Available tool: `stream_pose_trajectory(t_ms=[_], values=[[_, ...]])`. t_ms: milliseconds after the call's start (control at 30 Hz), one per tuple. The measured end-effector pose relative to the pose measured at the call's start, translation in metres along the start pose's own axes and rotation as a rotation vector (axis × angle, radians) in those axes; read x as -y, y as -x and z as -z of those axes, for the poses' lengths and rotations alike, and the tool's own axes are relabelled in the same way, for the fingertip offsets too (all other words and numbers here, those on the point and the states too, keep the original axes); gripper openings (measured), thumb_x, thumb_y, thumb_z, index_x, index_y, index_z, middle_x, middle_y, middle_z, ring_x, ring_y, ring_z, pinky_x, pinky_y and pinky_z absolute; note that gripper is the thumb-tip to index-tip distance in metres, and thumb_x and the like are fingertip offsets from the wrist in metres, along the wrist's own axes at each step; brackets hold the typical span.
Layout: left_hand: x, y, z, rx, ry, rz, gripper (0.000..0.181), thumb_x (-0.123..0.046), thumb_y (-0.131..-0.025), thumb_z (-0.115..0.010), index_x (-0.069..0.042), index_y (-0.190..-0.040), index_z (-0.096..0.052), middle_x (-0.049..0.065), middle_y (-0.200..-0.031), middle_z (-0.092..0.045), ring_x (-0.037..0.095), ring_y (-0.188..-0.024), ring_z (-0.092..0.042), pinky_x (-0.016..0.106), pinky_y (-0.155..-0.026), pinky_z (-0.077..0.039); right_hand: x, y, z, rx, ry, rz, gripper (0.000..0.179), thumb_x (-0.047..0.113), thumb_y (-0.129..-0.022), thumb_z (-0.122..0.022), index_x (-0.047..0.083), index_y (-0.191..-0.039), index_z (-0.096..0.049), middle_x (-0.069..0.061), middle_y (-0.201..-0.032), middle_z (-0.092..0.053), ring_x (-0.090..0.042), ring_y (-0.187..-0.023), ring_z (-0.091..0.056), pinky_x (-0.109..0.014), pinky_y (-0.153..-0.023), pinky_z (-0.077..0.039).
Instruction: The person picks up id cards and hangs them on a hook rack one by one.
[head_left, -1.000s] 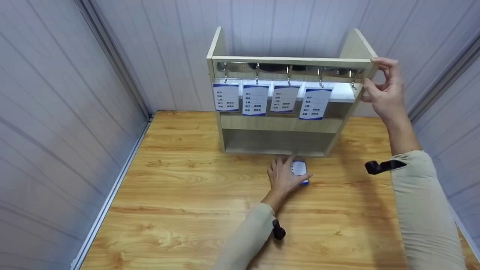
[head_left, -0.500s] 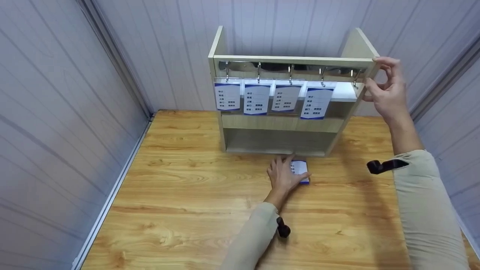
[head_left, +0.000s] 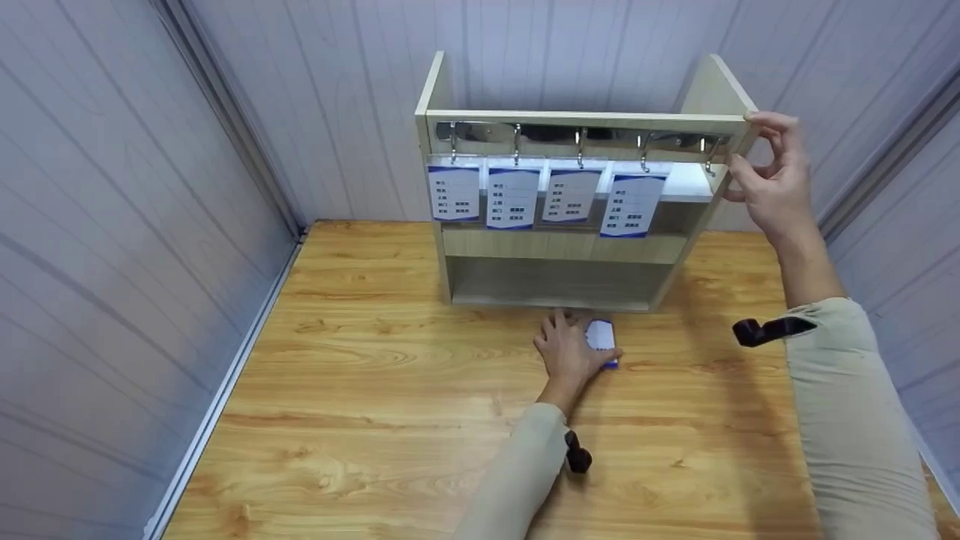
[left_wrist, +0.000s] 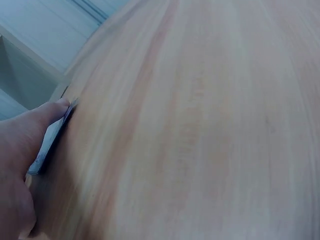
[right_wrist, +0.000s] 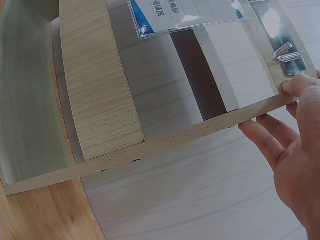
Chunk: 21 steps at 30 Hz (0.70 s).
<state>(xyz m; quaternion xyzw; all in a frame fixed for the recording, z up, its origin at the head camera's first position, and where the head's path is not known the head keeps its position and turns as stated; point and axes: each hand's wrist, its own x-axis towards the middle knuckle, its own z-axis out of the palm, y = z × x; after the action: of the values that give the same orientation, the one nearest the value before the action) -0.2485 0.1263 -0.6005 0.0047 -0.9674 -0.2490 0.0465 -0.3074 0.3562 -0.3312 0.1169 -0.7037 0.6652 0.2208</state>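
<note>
In the head view, my left hand (head_left: 568, 351) is low over a name badge (head_left: 600, 334) on the table, in front of the wooden shelf unit (head_left: 562, 246). Its thumb lies at the badge's right edge, its fingers bend down on the left, and the palm hides part of the badge. The left wrist view shows the thumb along the badge (left_wrist: 50, 142), its edge close over the wood. My right hand (head_left: 780, 176) pinches the unit's upper right corner between thumb and fingers. In the right wrist view the fingers (right_wrist: 265, 142) reach behind the side panel (right_wrist: 175, 135).
A metal hook strip (head_left: 551, 135) runs along the unit's top front. Several clear-sleeved badges hang from it, such as one badge (head_left: 634, 204) toward the right; the rightmost hook (head_left: 709, 166) bears none. Pale panel walls (head_left: 142, 262) enclose the wooden table (head_left: 360, 420).
My left index fingertip has shifted left, away from the badge's top edge, and the left wrist has swung slightly right. The right hand keeps its hold on the corner.
</note>
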Motion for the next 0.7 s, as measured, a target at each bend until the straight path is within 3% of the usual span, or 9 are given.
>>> stream_pose_trajectory(t_ms=[267,500,700], values=[[0.002,0.0,0.0,0.01,0.014,-0.018,0.083,-0.076,-0.072,-0.096,-0.042,-0.146,-0.075,0.002,-0.162,-0.056,0.032,-0.146,-0.052,0.057,-0.109,-0.05,0.001,0.0,0.0,-0.001,0.028,0.008,0.051,-0.004,-0.104,-0.063,0.018,-0.15,-0.058,-0.004,-0.15,-0.054,-0.015,-0.092,-0.077,-0.023,-0.062,-0.066],[0.002,0.002,0.011,0.091,0.017,-0.042,0.076,-0.065,-0.083,-0.093,-0.041,-0.151,-0.072,0.003,-0.165,-0.054,0.034,-0.15,-0.05,0.057,-0.111,-0.049,0.002,0.001,0.0,-0.007,0.035,0.006,0.052,-0.004,-0.104,-0.066,0.019,-0.149,-0.059,-0.005,-0.152,-0.054,-0.016,-0.096,-0.077,-0.024,-0.064,-0.066],[0.005,0.004,0.019,0.16,0.023,-0.075,0.072,-0.054,-0.084,-0.095,-0.04,-0.151,-0.072,-0.003,-0.161,-0.058,0.03,-0.147,-0.051,0.051,-0.107,-0.044,0.001,0.001,-0.001,-0.003,0.003,-0.006,0.052,-0.006,-0.103,-0.066,0.02,-0.148,-0.059,-0.005,-0.152,-0.054,-0.018,-0.098,-0.077,-0.026,-0.065,-0.067]])
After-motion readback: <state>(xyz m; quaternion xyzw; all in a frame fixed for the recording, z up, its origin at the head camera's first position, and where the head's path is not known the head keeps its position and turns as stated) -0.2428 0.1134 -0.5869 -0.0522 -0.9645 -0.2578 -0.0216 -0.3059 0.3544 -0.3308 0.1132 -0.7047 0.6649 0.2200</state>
